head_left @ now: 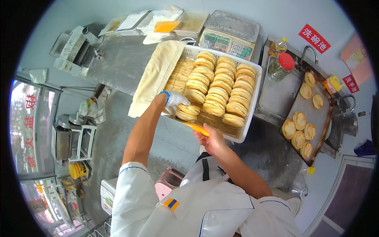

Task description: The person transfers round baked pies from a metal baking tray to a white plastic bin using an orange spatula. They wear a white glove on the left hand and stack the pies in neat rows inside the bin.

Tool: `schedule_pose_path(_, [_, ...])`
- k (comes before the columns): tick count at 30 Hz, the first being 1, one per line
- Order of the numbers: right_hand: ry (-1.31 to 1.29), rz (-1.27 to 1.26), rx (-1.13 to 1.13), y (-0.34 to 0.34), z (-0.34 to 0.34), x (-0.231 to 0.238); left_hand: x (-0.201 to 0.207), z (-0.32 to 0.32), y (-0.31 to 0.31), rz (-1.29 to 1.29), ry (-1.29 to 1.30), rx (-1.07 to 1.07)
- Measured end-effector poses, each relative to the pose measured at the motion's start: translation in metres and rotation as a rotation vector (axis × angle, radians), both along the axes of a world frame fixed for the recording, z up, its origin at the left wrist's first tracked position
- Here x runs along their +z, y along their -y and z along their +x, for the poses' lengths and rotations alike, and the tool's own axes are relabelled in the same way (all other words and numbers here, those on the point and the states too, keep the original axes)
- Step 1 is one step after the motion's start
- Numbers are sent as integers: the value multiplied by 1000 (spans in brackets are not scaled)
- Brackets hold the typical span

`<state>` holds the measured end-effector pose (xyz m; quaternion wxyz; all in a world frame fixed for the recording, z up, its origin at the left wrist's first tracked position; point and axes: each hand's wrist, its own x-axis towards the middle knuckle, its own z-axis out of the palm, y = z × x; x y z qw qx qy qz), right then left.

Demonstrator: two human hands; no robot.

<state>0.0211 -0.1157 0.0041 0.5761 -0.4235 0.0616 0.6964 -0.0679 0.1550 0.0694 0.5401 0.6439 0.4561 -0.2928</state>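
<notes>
A white basket (252,119) lined with a bamboo mat (178,77) holds round golden flatbreads (219,89), stacked on edge in 3 rows. My left hand (176,99), in a white glove with a blue cuff, closes over flatbreads at the near end of the left row. Its fingertips are partly hidden among them. My bare right hand (213,140) grips an orange tool (196,128) by the basket's near edge. The tool's working end is hard to make out. Over the basket's left side lies a folded cream cloth (157,77).
Behind the basket stands a grey scale (227,39); white trays (191,23) line the wall. To the right, a dark baking tray (310,112) with several flatbreads lies across the sinks, near a red-lidded jar (282,65). Below me is a pink bin (167,182).
</notes>
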Motion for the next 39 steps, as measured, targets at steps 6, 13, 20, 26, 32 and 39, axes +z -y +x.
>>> schedule_pose_path(6, [30,-24,-3,-19,-12,11,-26,1,-28,-51,-58,-104])
schedule_pose_path(13, [243,-3,183,0,9,45,-37,-4,-34,-18,-9,38])
schedule_pose_path(20, [272,-20,141,42,25,63,-26,-19,-12,-60,144,52])
schedule_pose_path(26, [246,-19,88,69,35,66,-44,-16,4,125,260,110])
schedule_pose_path(32, [343,-72,21,96,52,72,-80,-24,2,153,357,163])
schedule_pose_path(39, [847,-123,117,80,67,86,-83,-12,6,-121,470,374])
